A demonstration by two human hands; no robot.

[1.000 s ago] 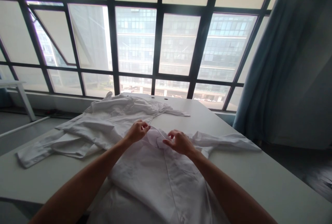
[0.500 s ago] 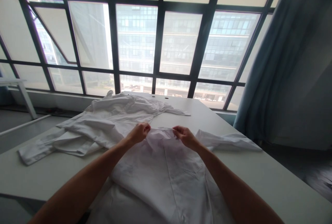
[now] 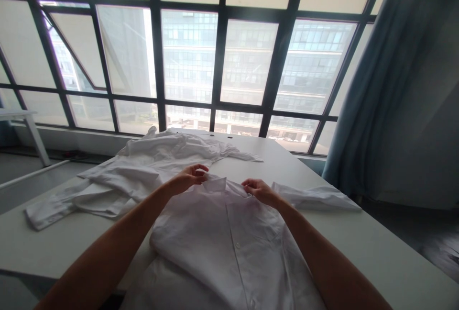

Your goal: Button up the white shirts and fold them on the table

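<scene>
A white button-up shirt (image 3: 211,238) lies front side up on the table close to me, its collar (image 3: 215,185) pointing away. At the collar's left side is my left hand (image 3: 188,177), its fingers apart and close against the cloth. My right hand (image 3: 263,190) pinches the collar's right side between thumb and fingers. A row of small buttons runs down the shirt front. One sleeve (image 3: 319,196) stretches out to the right across the tabletop. The lower end of the shirt runs out of view between my forearms.
Another crumpled white garment (image 3: 143,157) spreads over the far left of the white table (image 3: 376,238). Beyond it stands a large dark-framed window (image 3: 188,56). A blue-grey curtain (image 3: 373,90) hangs at the right. Part of another white table (image 3: 34,133) shows at the left.
My hands have moved apart at the collar; the left one has loosened its fingers and shifted left. The collar, stretched between both hands before, now lies lower with its point showing.
</scene>
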